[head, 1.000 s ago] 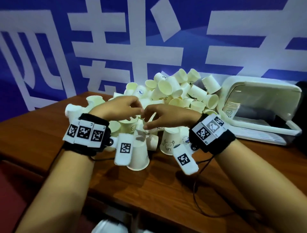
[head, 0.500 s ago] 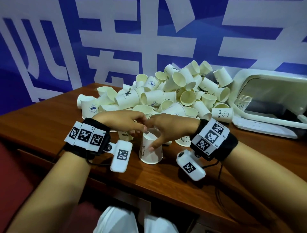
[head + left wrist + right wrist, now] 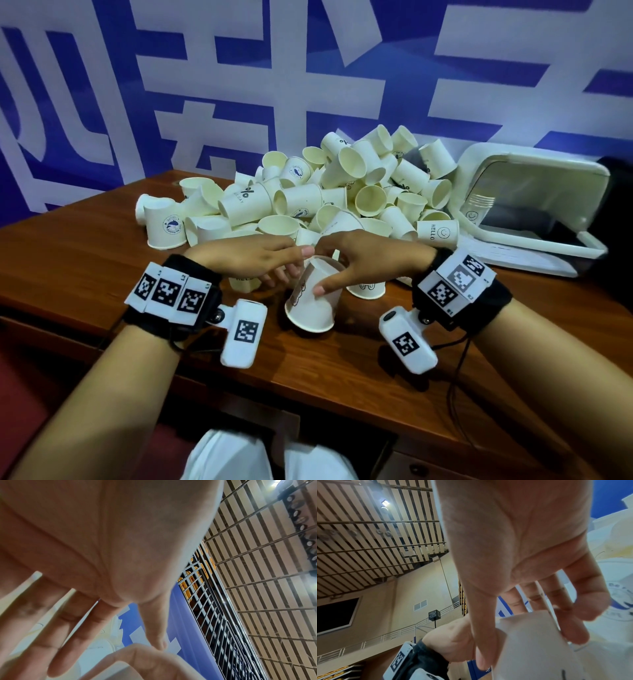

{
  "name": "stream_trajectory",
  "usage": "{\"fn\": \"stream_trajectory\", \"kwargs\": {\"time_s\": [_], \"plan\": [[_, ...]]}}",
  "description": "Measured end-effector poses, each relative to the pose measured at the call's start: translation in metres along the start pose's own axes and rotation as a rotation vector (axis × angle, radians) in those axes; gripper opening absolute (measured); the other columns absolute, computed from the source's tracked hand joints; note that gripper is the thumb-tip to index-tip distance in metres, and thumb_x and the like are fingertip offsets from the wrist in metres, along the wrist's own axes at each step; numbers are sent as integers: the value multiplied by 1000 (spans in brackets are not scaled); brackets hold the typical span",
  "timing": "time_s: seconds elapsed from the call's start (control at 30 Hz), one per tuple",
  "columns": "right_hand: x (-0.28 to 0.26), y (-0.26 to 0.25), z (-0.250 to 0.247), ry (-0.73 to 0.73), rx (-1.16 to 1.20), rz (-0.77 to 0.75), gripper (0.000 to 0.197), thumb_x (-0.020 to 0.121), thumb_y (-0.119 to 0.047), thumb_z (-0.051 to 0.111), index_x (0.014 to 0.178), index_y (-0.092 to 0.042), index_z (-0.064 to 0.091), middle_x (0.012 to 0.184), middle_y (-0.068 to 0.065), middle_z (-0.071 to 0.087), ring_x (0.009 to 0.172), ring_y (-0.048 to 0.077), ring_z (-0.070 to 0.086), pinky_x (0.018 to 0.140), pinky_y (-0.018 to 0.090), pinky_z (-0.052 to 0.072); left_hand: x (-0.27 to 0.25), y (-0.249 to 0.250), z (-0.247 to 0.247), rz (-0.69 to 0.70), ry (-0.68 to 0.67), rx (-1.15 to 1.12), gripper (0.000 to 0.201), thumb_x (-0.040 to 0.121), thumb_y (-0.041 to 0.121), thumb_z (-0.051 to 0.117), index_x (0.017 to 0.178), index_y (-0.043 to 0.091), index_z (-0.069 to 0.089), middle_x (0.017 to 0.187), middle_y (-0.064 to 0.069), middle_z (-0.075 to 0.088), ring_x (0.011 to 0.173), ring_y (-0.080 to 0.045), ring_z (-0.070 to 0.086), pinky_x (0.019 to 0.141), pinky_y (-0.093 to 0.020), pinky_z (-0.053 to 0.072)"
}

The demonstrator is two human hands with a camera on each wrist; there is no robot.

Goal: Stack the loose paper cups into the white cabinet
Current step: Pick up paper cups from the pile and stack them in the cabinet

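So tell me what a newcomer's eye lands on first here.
The big heap of loose paper cups at the back of the wooden table, against the blue and white wall. Next, both hands meeting at one upside-down cup near the front: the right hand grips it, the left hand touches it.

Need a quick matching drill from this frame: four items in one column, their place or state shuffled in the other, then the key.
Items
1. Upside-down white paper cup near the table's front edge
2. White paper cup printed HELLO
3. White plastic cabinet with its clear lid open
4. Left hand

States
A. Lies on its side at the right edge of the cup pile
B. Sits on the brown wooden table at far right, a short cup stack inside
C. Tilted, held in the right hand's grip
D. Fingers reach to the tilted cup's base

Pairs: 1-C, 2-A, 3-B, 4-D
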State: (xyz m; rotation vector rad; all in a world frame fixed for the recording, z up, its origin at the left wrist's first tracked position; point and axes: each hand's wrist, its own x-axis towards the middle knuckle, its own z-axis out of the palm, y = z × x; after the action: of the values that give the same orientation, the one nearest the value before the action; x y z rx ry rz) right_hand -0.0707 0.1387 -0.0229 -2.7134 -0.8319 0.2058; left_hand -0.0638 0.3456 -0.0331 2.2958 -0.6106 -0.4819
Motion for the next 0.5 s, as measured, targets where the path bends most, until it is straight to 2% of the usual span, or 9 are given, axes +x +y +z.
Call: {"fn": "stream_trajectory", "kwargs": {"time_s": [0.07, 0.13, 0.2, 0.3, 0.37, 0.43, 0.5], "plan": [[-4, 2, 1, -22, 10, 3, 46, 77, -53, 74, 109, -24, 59, 102, -11, 61, 85, -1, 55, 74, 17, 42, 1, 1, 3, -1, -2, -9, 65, 77, 64, 41, 111, 11, 59, 104, -5, 68, 93, -17, 67, 85, -34, 54], [-8, 4, 0, -35, 13, 17, 41, 78, -53, 73, 106, -27, 58, 100, -14, 60, 86, 1, 55, 76, 18, 44, 3, -1, 4, -1, 19, 14, 54, 88, 56, 42, 108, 8, 58, 100, -8, 67, 89, -21, 64, 87, -38, 53], [-12, 6, -3, -42, 13, 32, 38, 78, -53, 72, 103, -30, 56, 96, -17, 58, 87, 1, 55, 75, 19, 44, 6, -4, 4, -1, 65, 103, 43, 93, 49, 47, 104, 9, 58, 93, -4, 69, 88, -25, 66, 86, -40, 53], [-17, 8, -6, -57, 25, 43, 36, 78, -52, 72, 102, -29, 57, 96, -16, 59, 90, 4, 56, 75, 18, 43, 7, -8, 3, -6, 99, 206, 28, 91, 43, 58, 100, 17, 59, 86, 0, 69, 87, -20, 67, 86, -39, 55], [-20, 8, -8, -91, 33, 49, 40, 79, -52, 71, 108, -26, 59, 105, -12, 62, 96, 8, 58, 82, 22, 47, 8, -6, 5, 7, 92, 255, 23, 89, 39, 62, 99, 18, 60, 85, 1, 67, 83, -15, 66, 84, -35, 54], [-21, 8, -9, -132, 37, 58, 46, 80, -53, 70, 114, -24, 59, 111, -9, 63, 102, 11, 59, 90, 30, 49, 9, -5, 8, 10, 104, 317, 23, 87, 38, 65, 97, 18, 60, 83, 3, 65, 76, -10, 60, 76, -26, 49], [-23, 7, -10, -151, 31, 64, 47, 80, -54, 69, 115, -24, 59, 111, -9, 62, 103, 11, 58, 92, 31, 48, 11, -5, 10, 13, 122, 370, 20, 86, 36, 68, 93, 19, 59, 81, 5, 64, 72, -6, 56, 72, -22, 45]]}}
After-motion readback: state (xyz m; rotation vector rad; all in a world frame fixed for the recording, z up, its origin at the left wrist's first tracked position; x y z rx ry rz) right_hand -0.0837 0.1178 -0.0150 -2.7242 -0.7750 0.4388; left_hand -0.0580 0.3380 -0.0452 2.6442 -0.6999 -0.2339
